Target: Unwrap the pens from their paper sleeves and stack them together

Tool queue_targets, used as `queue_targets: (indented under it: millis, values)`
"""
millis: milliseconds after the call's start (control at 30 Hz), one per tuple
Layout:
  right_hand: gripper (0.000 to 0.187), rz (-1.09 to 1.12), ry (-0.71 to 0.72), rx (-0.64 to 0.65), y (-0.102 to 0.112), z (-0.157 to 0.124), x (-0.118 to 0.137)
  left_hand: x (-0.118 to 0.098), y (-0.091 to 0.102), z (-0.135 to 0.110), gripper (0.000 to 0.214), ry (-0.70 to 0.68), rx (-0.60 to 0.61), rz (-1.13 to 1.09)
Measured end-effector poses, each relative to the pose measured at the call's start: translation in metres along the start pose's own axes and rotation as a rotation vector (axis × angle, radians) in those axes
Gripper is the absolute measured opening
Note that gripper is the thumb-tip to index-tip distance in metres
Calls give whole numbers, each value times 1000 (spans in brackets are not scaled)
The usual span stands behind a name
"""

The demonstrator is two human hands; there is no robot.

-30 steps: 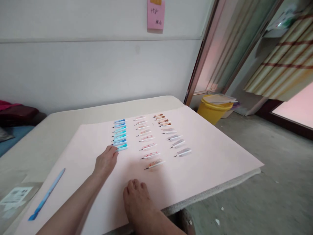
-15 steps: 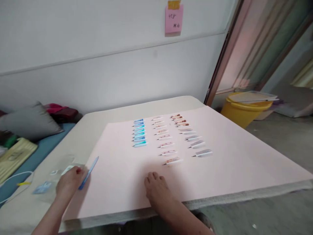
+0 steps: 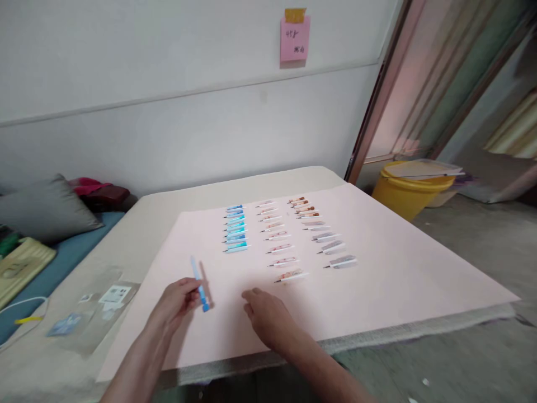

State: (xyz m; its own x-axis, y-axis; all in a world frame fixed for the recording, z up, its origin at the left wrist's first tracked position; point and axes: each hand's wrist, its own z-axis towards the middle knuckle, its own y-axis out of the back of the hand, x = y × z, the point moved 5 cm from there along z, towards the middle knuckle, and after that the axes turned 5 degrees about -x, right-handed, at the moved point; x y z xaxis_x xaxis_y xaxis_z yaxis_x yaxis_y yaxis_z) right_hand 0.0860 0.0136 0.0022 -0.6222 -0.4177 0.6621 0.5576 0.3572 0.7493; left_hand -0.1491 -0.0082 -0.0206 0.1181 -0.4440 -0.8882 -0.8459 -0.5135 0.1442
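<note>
Observed left hand (image 3: 176,302) pinching a slender light-blue plastic pen (image 3: 198,282) near its darker tip, tilted just above a large pale-pink paper sheet (image 3: 398,268). Observed right hand (image 3: 264,309) lying flat on that sheet, fingers loosely spread, holding nothing. Found small pointed pieces laid out in a blue column (image 3: 235,229), a pinkish column (image 3: 277,242) and a brown-and-grey column (image 3: 323,238). Cannot resolve piece details. Forearms cut off at lower edge.
</note>
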Motion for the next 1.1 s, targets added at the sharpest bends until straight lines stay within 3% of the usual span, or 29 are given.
queue_targets:
  millis: [133, 233, 433, 733, 933, 1000, 1100]
  values:
    - [27, 703, -268, -66, 7, 8, -8, 6, -73, -39, 17, 152, 107, -276]
    - [23, 984, -414, -36, -1, 9, -11, 10, -99, -53, 20, 165, 189, -338]
    - [12, 1160, -444, -17, -2, 7, -12, -2, -101, -56, 23, 91, 263, -460]
    - [21, 1443, -451, 154, -5, 9, -7, -16, -113, -58, 13, 95, 353, -630]
    - [26, 1366, -449, 93, -2, 7, -3, -16, -120, -64, 22, 73, 344, -657]
    - [27, 1221, -425, 53, 0, 7, -4, -16, -120, -64, 17, 70, 305, -656]
    - [26, 826, -319, -69, 6, 10, -6, -16, -118, -64, 13, 75, 217, -641]
